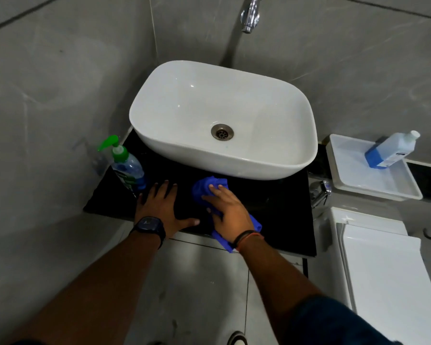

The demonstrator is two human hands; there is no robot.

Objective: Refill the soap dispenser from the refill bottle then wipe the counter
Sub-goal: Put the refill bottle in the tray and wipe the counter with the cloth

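Cloth, crumpled blue fabric (204,188), seemingly soft, best gripped mid-bunch, lay under flat-fingered right hand (228,207); left hand (159,205) rested splayed, holding nothing, on glossy black counter (279,215).

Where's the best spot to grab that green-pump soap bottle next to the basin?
Probably round the clear body of the soap dispenser, below the green collar, coming from the front. The wall stands close on its left, the basin crowds it from behind, and the pump spout is thin and sticks out. The left hand lies flat on the counter just beside it.
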